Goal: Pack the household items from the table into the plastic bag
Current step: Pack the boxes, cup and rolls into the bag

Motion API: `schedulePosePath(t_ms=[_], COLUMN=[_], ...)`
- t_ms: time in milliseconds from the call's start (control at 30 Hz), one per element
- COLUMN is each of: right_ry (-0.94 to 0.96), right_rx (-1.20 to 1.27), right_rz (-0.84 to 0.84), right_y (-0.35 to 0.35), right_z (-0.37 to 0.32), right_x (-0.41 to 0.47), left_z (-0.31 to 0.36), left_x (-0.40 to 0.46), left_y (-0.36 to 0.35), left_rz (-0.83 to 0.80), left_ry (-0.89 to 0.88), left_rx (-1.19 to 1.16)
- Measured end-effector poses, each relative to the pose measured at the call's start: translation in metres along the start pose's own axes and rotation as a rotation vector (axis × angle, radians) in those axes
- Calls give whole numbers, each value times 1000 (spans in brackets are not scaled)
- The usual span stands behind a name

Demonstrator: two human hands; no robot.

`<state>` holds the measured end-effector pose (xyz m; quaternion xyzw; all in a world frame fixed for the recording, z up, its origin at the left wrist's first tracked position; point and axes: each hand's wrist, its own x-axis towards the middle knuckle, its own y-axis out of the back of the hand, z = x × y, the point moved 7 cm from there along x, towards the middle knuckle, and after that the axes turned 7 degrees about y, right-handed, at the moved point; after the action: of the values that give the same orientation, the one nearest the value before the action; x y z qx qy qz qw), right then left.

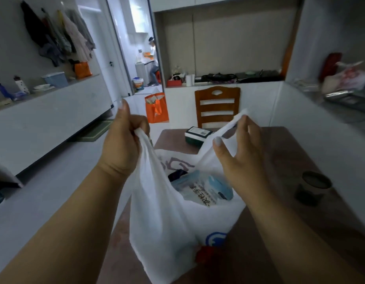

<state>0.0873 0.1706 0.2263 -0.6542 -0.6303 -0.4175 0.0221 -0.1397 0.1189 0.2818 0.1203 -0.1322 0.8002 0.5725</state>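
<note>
A white plastic bag point(163, 218) stands on the brown table point(280, 156), its mouth held apart. My left hand point(124, 140) is shut on the bag's left handle. My right hand point(241, 152) pinches the right handle between thumb and fingers, pulling it up and to the right. Inside the bag lies a clear blue-and-white packet point(204, 189) with printed characters, and a dark item point(177, 174) beside it. Something red point(206, 253) shows through the bag's lower front. A white-and-dark-green box point(198, 135) sits on the table beyond the bag.
A dark round cup point(312, 187) stands on the table at right. A wooden chair point(217, 106) is at the far side. An orange tote bag point(157, 108) sits on the floor. White cabinets run along the left; a person stands in the far room.
</note>
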Motion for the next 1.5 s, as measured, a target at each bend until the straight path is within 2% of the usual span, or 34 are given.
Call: schedulePosePath(t_ms=[67, 233, 367, 467, 600, 733, 800, 867, 933, 1000, 1133, 1267, 1400, 1500], right_ry=[-10, -69, -60, -37, 146, 214, 269, 268, 100, 18, 3, 0, -96, -185], right_rx=[-140, -314, -549, -484, -255, -158, -310, -534, -476, -365, -129, -142, -143, -208], right_rz=[21, -101, -202, -263, -189, -225, -224, -391, -646, -760, -609, -609, -565, -564], right_y=[21, 36, 46, 43, 40, 36, 38, 30, 18, 15, 30, 22, -3, -33], right_z=[11, 57, 80, 81, 54, 41, 42, 63, 90, 101, 94, 104, 153, 209], right_x=[-6, -23, -16, -14, -13, -10, -4, 2, 1, 4, 50, 112, 171, 202], left_z=[-7, -65, -78, -77, -53, -64, -88, -116, -135, -139, -122, -106, -141, -188], left_x=[9, -9, -18, -22, -25, -36, -47, -57, -65, -59, 2, 75, 139, 180], left_y=[-6, -36, -53, -65, -92, -123, -121, -109, -96, -89, -95, -103, -109, -113], left_rz=[5, -132, -195, -247, -290, -519, -595, -658, -713, -745, -688, -546, -336, -249], left_ry=[-15, 11, 11, 53, -70, 86, 218, 361, 476, 508, 340, 295, 407, 520], left_rx=[52, 454, 487, 577, 778, 791, 872, 880, 817, 696, 488, 411, 539, 622])
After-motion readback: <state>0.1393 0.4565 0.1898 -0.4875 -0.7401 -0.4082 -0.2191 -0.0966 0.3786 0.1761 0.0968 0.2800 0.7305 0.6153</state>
